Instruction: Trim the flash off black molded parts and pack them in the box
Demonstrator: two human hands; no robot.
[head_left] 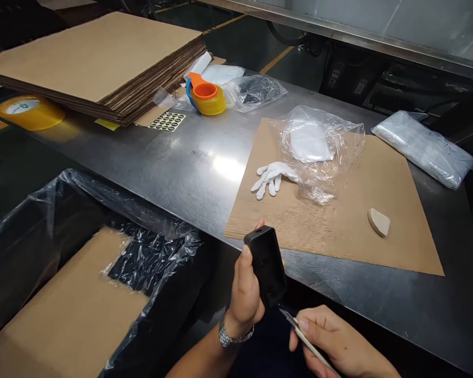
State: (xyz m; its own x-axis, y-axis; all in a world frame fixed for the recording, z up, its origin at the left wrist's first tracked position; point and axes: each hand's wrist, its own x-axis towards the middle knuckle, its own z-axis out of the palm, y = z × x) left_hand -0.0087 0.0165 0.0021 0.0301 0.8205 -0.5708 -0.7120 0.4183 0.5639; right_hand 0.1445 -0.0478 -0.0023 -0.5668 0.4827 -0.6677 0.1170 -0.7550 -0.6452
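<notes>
My left hand [245, 294] is closed around a small black plastic box [266, 265], held upright just in front of the steel table's near edge. My right hand [335, 341] pinches a thin metal blade [299, 331], whose tip points up at the lower edge of the black box. A watch sits on my left wrist. Both hands hover below the sheet of cardboard [362, 220] that lies flat on the table.
On the cardboard sheet lie a white glove [271, 177], a crumpled clear bag [319, 149] and a small beige wedge [379, 221]. A stack of cardboard [102, 63], tape rolls [207, 97], and bagged parts [425, 147] sit farther back. A plastic-lined box [82, 273] stands lower left.
</notes>
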